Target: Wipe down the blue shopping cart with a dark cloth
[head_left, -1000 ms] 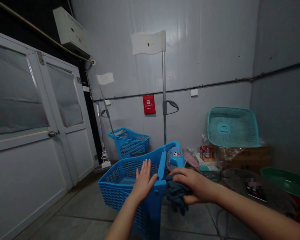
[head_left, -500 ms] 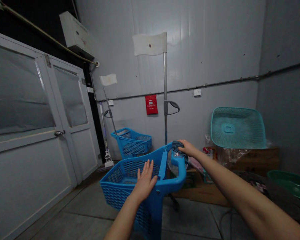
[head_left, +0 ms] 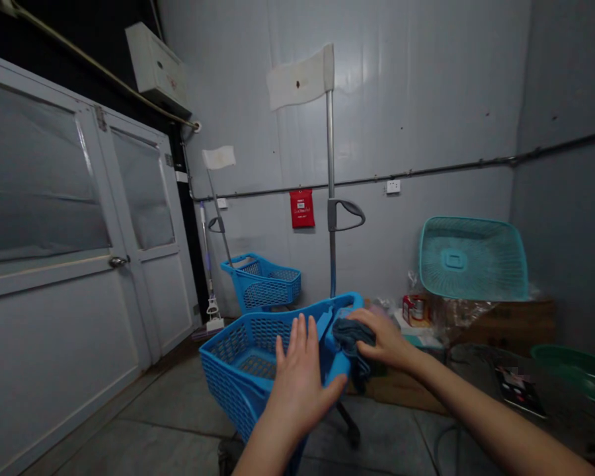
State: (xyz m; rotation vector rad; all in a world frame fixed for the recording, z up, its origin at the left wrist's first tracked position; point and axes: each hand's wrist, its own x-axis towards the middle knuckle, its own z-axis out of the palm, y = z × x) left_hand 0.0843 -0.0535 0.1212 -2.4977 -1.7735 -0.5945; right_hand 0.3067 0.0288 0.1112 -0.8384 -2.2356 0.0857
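Note:
A blue plastic shopping cart (head_left: 228, 370) with a mesh basket stands in front of me, and a pole (head_left: 331, 145) topped by a white flag rises behind it. My right hand (head_left: 377, 334) is closed round a dark blue cloth (head_left: 352, 337) at the cart's handle end, and the cloth hangs down from the fingers. My left hand (head_left: 302, 377) has its fingers stretched out and thumb apart, over the near side of the basket by the handle; whether its palm touches the plastic is hidden.
A second blue cart (head_left: 268, 284) with a flag stands by the wall, beside a mop (head_left: 211, 291). White double doors (head_left: 54, 264) are on the left. At right are a turquoise basket (head_left: 496, 258), cardboard boxes (head_left: 506, 324), a red can pack (head_left: 416, 309) and a green basin (head_left: 575, 370).
My right hand has drawn the cloth down and nearer along the handle end. My left hand has shifted slightly right and nearer. The cart has tilted or turned a little, its flag with it.

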